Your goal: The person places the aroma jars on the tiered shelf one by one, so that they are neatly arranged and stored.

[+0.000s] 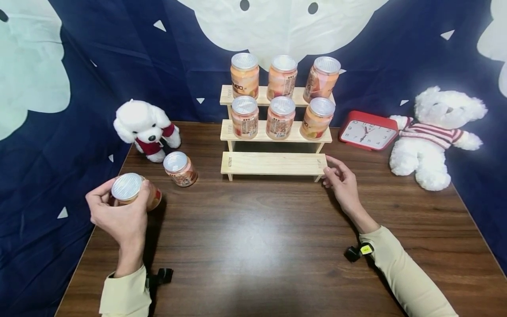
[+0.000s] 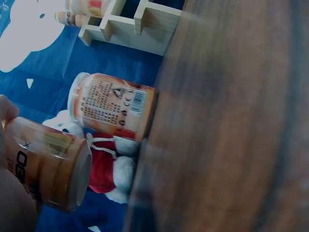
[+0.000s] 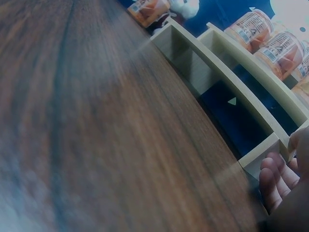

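Note:
On the left side of the table my left hand (image 1: 124, 220) grips a jar (image 1: 127, 186) with a silvery lid and orange contents, thumb and fingers around its side. The left wrist view shows this jar (image 2: 48, 162) raised and tilted. Just beyond it a second jar (image 1: 181, 169) of the same kind stands on the table. My right hand (image 1: 345, 187) pinches the right end of the lowest step of a three-step wooden stand (image 1: 273, 164). Three jars stand on its top step, among them an end jar (image 1: 244, 77), and three on its middle step, including a centre jar (image 1: 281, 119). The lowest step is bare.
A white plush dog (image 1: 144, 127) in red sits behind the loose jar. To the right of the stand are a red alarm clock (image 1: 368, 130) and a white teddy bear (image 1: 433, 136) in a striped top. Dark blue cloth (image 1: 190, 88) hangs behind the brown wooden table (image 1: 253, 246).

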`<action>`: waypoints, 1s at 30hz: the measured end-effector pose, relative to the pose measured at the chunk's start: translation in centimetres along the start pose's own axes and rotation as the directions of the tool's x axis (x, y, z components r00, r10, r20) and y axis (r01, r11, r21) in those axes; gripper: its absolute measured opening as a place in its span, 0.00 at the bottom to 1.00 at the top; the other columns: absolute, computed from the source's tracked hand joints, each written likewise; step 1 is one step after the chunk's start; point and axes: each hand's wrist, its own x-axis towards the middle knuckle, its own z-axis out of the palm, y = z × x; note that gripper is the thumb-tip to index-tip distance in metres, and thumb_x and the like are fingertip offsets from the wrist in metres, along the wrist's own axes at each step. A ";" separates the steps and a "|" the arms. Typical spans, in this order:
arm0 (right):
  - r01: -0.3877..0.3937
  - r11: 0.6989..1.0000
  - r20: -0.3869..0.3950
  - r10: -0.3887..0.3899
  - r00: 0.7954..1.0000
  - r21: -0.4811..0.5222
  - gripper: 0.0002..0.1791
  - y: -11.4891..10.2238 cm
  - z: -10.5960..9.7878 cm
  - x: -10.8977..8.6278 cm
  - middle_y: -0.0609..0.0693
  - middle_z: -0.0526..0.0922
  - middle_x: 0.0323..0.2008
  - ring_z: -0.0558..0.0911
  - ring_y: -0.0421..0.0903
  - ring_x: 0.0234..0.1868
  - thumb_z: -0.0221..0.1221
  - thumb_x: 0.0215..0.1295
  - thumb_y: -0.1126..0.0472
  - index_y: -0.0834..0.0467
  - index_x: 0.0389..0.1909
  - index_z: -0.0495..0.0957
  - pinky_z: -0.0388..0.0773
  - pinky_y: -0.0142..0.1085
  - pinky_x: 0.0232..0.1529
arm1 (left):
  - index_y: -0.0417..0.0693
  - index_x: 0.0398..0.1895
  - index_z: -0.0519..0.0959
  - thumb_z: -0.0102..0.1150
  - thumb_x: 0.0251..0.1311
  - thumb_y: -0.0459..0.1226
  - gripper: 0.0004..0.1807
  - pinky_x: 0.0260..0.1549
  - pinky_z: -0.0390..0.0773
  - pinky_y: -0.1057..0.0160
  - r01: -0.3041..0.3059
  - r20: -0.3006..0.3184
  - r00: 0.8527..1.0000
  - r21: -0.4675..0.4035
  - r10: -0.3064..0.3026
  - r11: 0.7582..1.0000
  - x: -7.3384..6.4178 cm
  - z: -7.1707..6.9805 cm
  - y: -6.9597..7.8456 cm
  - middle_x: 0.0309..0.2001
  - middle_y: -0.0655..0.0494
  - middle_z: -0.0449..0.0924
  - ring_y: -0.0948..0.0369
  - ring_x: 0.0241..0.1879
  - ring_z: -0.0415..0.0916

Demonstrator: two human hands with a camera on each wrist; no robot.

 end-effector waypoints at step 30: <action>0.004 1.000 0.012 -0.004 1.000 -0.020 0.22 -0.2 -0.1 0.0 0.45 0.85 0.29 0.83 0.37 0.27 0.58 0.85 0.67 0.66 0.74 0.77 0.82 0.27 0.32 | 0.40 0.50 0.85 0.86 0.41 0.24 0.29 0.39 0.81 0.70 -0.040 0.214 0.974 -0.151 0.072 0.988 -2.2 0.8 7.5 0.44 0.54 0.93 0.61 0.41 0.86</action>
